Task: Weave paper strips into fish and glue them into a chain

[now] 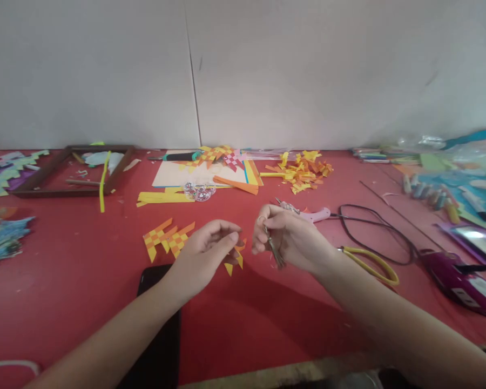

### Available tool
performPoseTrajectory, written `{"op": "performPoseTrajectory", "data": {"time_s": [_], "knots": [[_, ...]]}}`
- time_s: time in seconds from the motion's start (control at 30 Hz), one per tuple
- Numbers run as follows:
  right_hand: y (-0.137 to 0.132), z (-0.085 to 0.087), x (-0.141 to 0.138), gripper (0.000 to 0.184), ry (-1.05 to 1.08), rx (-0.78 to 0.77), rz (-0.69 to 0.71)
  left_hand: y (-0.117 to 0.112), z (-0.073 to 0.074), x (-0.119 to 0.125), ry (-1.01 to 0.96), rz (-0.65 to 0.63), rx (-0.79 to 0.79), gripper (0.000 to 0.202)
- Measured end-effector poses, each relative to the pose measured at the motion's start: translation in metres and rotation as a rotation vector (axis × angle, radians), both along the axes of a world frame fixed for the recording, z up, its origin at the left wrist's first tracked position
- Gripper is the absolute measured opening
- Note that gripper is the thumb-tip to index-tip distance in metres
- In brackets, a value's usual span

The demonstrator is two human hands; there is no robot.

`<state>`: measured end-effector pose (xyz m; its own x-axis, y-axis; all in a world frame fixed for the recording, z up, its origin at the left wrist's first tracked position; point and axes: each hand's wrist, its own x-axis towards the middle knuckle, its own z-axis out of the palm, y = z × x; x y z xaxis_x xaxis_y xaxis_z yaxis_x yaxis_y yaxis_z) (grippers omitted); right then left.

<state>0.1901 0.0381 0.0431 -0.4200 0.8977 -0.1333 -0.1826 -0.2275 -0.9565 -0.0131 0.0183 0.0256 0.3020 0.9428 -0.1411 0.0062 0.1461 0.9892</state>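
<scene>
My left hand (pixel 206 251) is raised over the middle of the table, fingers curled and thumb tip close to the index finger. Anything pinched there is too small or hidden to name. Facing it, my right hand (pixel 294 237) has its fingers closed on a small bundle of thin, bronze-coloured metal pieces (pixel 274 248), with a ring-like part near the fingertips. Woven yellow-and-orange paper fish (pixel 178 241) lie beside and behind my left hand. Another yellow-and-orange paper piece (pixel 229 268) shows just below its fingers; I cannot tell if it touches them.
A black phone-like slab (pixel 157 324) lies under my left forearm. Yellow-handled pliers (pixel 372 265), a pink-handled tool (pixel 316 215) and a magenta device with a black cord (pixel 461 278) are at right. Behind are paper scraps (pixel 303 173), yellow strips (pixel 162 198) and a brown frame (pixel 44 173).
</scene>
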Motion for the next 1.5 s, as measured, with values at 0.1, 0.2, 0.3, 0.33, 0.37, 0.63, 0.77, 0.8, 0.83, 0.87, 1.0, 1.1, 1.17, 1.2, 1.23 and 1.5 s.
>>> {"op": "performPoseTrajectory", "data": {"time_s": [0.1,0.2,0.3,0.33,0.37,0.63,0.77,0.8,0.83,0.87,1.0,1.1,1.17,1.2,1.23,1.5], "knots": [[-0.015,-0.008,0.0,0.01,-0.114,0.017,0.025,-0.003,-0.006,0.008,-0.04,-0.001,0.017,0.035],[-0.023,-0.014,-0.002,0.01,-0.345,0.228,0.044,-0.008,-0.015,0.008,0.01,0.008,0.074,0.037],[-0.03,-0.018,-0.004,0.011,-0.534,0.394,0.074,-0.013,-0.017,0.005,0.141,-0.005,0.136,0.026],[-0.033,-0.019,-0.003,0.01,-0.581,0.417,0.088,-0.015,-0.016,0.004,0.163,-0.018,0.139,0.022],[-0.035,-0.019,-0.003,0.009,-0.625,0.43,0.1,-0.016,-0.014,0.002,0.173,-0.03,0.136,0.019],[-0.036,-0.03,0.004,0.007,-0.72,0.532,0.076,-0.008,-0.018,-0.004,0.247,-0.038,0.183,0.008],[-0.033,-0.041,0.003,0.013,-0.792,0.784,-0.022,-0.004,-0.021,-0.005,0.398,-0.071,0.313,0.008],[-0.032,-0.044,0.002,0.013,-0.791,0.82,-0.043,-0.004,-0.022,-0.006,0.431,-0.081,0.346,0.007],[-0.031,-0.047,0.001,0.013,-0.786,0.846,-0.056,-0.004,-0.023,-0.006,0.464,-0.092,0.375,0.006],[-0.03,-0.05,0.001,0.013,-0.781,0.873,-0.065,-0.004,-0.025,-0.006,0.5,-0.103,0.406,0.006],[-0.023,-0.06,0.003,0.015,-0.862,0.98,-0.093,-0.006,-0.034,-0.009,0.722,-0.045,0.676,0.009],[-0.019,-0.066,0.007,0.015,-0.937,1.001,-0.106,-0.009,-0.038,-0.011,0.879,0.014,0.938,0.011],[-0.018,-0.069,0.007,0.013,-0.942,1.011,-0.098,-0.012,-0.038,-0.011,0.933,0.004,1.05,0.013],[-0.019,-0.07,0.007,0.013,-0.94,1.022,-0.094,-0.013,-0.037,-0.011,0.945,-0.006,1.086,0.014],[-0.019,-0.071,0.006,0.012,-0.942,1.032,-0.092,-0.015,-0.037,-0.011,0.952,-0.015,1.11,0.015],[-0.021,-0.071,0.001,0.013,-0.973,1.031,-0.085,-0.017,-0.037,-0.01,1.018,-0.099,1.168,0.02]]}}
